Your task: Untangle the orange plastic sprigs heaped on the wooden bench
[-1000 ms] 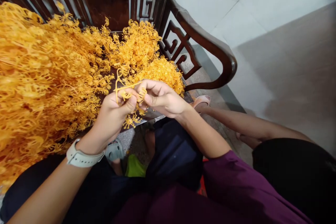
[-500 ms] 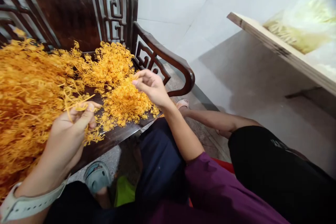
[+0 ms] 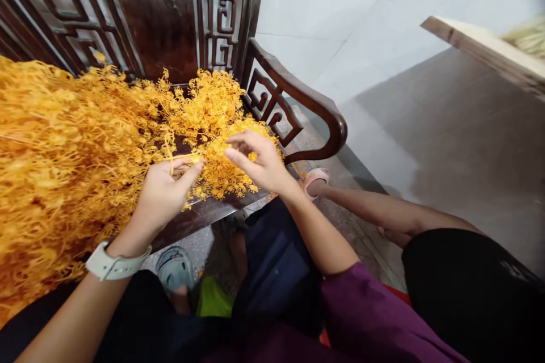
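Observation:
A heap of branching orange-yellow sprigs (image 3: 72, 142) covers the left of the dark wooden bench seat (image 3: 204, 218), with a looser tuft (image 3: 208, 105) toward the armrest. My left hand (image 3: 164, 193) pinches a thin orange strand of a sprig between thumb and fingers, just above the heap's edge. A white watch (image 3: 113, 264) circles that wrist. My right hand (image 3: 255, 161) sits to its right, fingers spread and tips among the sprigs (image 3: 221, 173), gripping nothing I can see. The strand's far end is lost in the heap.
A carved dark wood backrest (image 3: 157, 11) and curved armrest (image 3: 302, 91) frame the bench. Another person's forearm (image 3: 383, 210) and dark-clothed body (image 3: 468, 289) are at right, near a pink sandal (image 3: 315, 180). A wooden board (image 3: 481, 45) juts in at top right.
My left hand has moved right, closer to my right hand, and lowered its strand toward the heap. My right hand has come down onto the sprigs. The view has shifted slightly.

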`<state>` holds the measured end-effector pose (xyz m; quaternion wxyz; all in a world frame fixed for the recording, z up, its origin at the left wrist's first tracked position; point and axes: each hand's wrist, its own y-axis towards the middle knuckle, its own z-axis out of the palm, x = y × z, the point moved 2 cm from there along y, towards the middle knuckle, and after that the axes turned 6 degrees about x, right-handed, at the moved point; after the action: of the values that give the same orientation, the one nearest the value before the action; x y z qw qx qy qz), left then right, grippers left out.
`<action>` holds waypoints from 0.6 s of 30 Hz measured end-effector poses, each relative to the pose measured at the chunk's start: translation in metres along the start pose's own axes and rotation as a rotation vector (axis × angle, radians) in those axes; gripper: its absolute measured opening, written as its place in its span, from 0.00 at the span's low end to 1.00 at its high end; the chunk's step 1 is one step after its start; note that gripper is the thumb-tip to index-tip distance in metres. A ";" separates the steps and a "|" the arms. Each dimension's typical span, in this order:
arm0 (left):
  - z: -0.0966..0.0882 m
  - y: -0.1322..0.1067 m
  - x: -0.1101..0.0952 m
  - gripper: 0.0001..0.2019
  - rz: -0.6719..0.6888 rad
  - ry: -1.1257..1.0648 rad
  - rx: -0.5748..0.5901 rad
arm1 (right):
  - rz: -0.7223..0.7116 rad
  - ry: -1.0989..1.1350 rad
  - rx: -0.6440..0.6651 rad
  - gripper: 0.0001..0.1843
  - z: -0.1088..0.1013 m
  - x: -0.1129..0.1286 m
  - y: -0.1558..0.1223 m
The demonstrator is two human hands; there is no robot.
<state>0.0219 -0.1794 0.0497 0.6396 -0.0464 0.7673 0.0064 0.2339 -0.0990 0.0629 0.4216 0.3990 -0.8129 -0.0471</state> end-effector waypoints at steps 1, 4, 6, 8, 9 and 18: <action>0.000 0.000 -0.001 0.10 0.041 0.045 0.032 | -0.049 0.067 0.035 0.19 0.009 0.009 0.001; 0.001 -0.003 -0.002 0.11 0.122 0.118 0.112 | -0.174 0.134 0.106 0.17 0.027 0.024 0.003; 0.001 -0.006 -0.001 0.14 0.134 0.181 0.140 | -0.186 0.185 0.096 0.14 0.031 0.024 0.005; 0.001 -0.009 -0.001 0.17 0.130 0.262 0.165 | -0.140 0.253 0.100 0.13 0.031 0.021 0.005; 0.002 -0.010 -0.001 0.18 0.131 0.294 0.178 | -0.125 0.276 0.118 0.13 0.031 0.019 0.005; 0.003 -0.014 -0.011 0.16 0.051 -0.079 0.384 | 0.066 0.844 0.241 0.19 0.037 0.015 0.006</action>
<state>0.0281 -0.1920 0.0602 0.6659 0.0961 0.7297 -0.1219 0.1985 -0.1147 0.0516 0.6684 0.4036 -0.5814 0.2286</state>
